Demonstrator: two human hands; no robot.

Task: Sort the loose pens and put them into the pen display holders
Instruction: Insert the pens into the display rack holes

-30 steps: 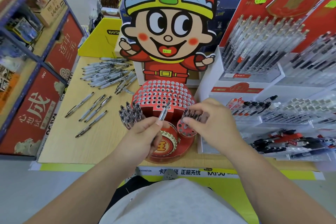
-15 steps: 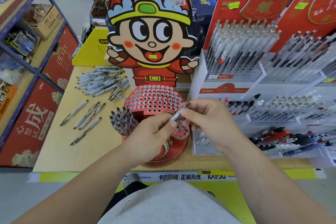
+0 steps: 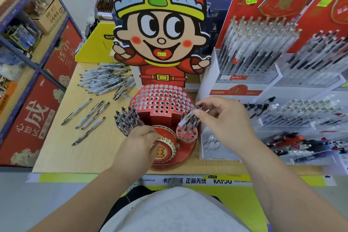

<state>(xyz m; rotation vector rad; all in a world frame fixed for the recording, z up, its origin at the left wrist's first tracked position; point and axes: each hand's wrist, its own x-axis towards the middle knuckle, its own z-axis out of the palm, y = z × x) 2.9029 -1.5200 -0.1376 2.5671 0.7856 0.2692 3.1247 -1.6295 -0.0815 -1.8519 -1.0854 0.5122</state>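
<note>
— What takes up the most room?

— The wooden table [image 3: 56,147], and on it the tall cartoon cutout [image 3: 160,34] in a red hat, standing at the back. To its right are tiered clear racks [image 3: 254,49], packed with rows of pens.

— And the holder being filled?

— The red display holder [image 3: 162,103] sits right in front of the cutout. It has a domed top full of round holes, all of them bare as far as I can see. Low on its left side a bunch of pens [image 3: 126,118] stands upright in a small side stand.

— Where are the loose ones?

— On the table to the left. A loose pile [image 3: 107,79] lies near the back, beside the cutout's base, and a few single pens [image 3: 90,117] lie apart from it, closer to the front edge.

— The hands?

— The right hand [image 3: 226,124] is raised over the holder's right side. Its thumb and fingers [image 3: 199,113] pinch 1 pen [image 3: 186,118], tilted with its tip down to the left. The left hand [image 3: 139,143] is low, at the round gold-and-red emblem on the holder's front, with its fingers curled – I cannot tell whether they hold anything.

— What is under the pinched pen?

— The small round stand [image 3: 188,136] on the holder's right side. Pens stand in its far holes and the near ones are open. The tip hangs just above it; I cannot tell if it touches
</note>
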